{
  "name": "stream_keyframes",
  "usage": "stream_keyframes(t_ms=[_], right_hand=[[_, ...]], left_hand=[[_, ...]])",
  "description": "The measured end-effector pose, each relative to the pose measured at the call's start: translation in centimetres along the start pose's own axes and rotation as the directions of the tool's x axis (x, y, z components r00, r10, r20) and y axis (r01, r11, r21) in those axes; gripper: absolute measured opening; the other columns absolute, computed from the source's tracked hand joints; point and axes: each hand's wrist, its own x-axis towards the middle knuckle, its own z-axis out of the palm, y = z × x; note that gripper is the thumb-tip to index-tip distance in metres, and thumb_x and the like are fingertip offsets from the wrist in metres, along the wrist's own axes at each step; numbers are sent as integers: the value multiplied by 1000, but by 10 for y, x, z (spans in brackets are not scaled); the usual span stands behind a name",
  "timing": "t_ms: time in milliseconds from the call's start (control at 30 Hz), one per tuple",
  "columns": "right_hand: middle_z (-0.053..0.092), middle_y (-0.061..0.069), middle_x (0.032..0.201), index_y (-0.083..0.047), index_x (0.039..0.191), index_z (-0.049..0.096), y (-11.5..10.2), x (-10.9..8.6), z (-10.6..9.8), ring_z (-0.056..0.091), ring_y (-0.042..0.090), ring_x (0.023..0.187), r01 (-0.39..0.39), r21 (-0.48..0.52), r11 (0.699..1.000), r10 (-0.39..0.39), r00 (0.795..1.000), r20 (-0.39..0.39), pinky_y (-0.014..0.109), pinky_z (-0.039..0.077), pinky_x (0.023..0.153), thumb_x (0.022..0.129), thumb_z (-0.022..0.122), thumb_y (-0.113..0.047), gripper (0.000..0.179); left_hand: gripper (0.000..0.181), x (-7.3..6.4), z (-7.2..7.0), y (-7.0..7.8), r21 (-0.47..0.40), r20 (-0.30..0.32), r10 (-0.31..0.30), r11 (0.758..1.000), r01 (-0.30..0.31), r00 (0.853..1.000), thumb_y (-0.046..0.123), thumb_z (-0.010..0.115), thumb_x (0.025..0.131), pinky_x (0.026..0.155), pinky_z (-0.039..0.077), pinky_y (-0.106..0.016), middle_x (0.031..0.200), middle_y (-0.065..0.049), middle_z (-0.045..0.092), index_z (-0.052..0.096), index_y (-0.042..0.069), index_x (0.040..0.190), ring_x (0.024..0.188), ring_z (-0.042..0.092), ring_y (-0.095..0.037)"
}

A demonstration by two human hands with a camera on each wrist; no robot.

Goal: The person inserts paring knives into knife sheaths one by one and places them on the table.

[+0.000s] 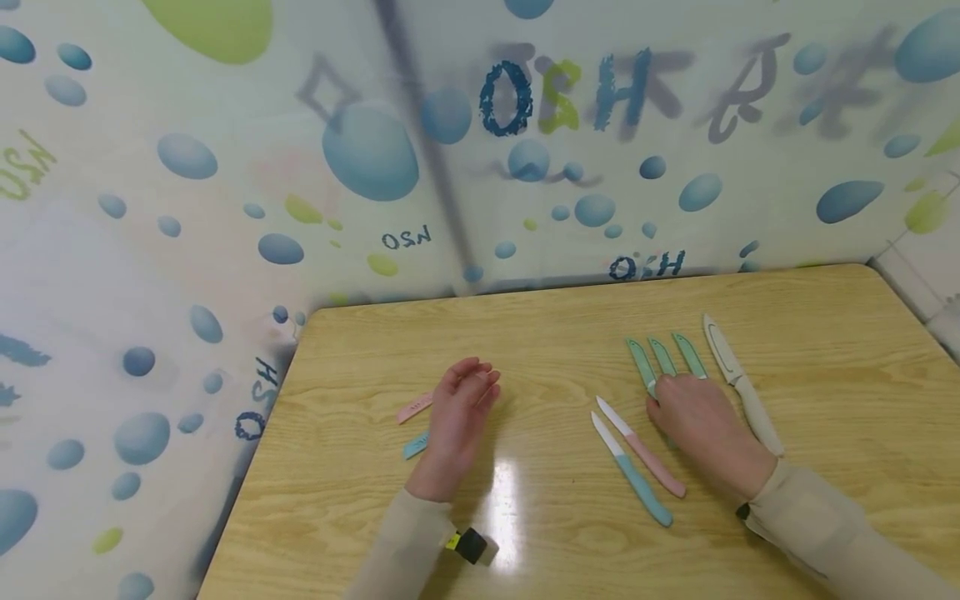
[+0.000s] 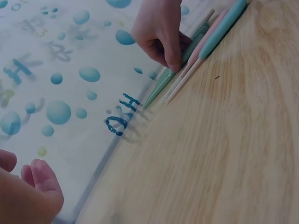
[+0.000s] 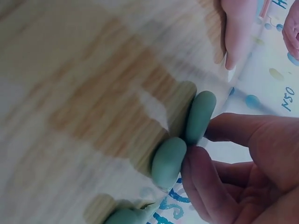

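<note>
My right hand (image 1: 703,427) is over three green knives with matching blade covers, pinching one green knife (image 3: 201,116) by its handle between thumb and fingers. The covered tips (image 1: 640,360) point toward the back of the table. Beside that hand lie a pink-handled knife (image 1: 654,465) and a blue-handled knife (image 1: 643,490), white blades bare. My left hand (image 1: 459,417) hovers with loosely bent fingers and nothing visible in them. Partly hidden behind it are a pink blade cover (image 1: 414,408) and a blue blade cover (image 1: 415,446).
A larger cream-handled knife (image 1: 759,417) lies to the right of the green ones. The wooden table (image 1: 540,350) meets a patterned wall covering (image 1: 480,217) at its back edge. A small black box (image 1: 472,546) is fixed at the left sleeve.
</note>
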Motion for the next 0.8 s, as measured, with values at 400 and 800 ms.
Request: stream_keyframes(t_ms=[400, 800], right_hand=[[56, 10, 63, 0, 72, 61, -7, -4, -7, 53, 21, 50, -2, -22, 1000, 0, 996, -88, 33, 41, 36, 91, 74, -10, 25], [73, 13, 98, -2, 105, 75, -8, -14, -17, 70, 27, 73, 2, 80, 997, 4, 997, -77, 39, 55, 51, 93, 73, -17, 19]], left_hand=[[22, 6, -19, 28, 75, -30, 78, 994, -75, 997, 4, 53, 104, 96, 57, -31, 110, -5, 63, 49, 5, 126, 102, 66, -20], [31, 12, -51, 55, 497, 97, 106, 856, -141, 990, 10, 56, 106, 106, 53, -48, 119, -13, 65, 52, -2, 134, 108, 67, -18]])
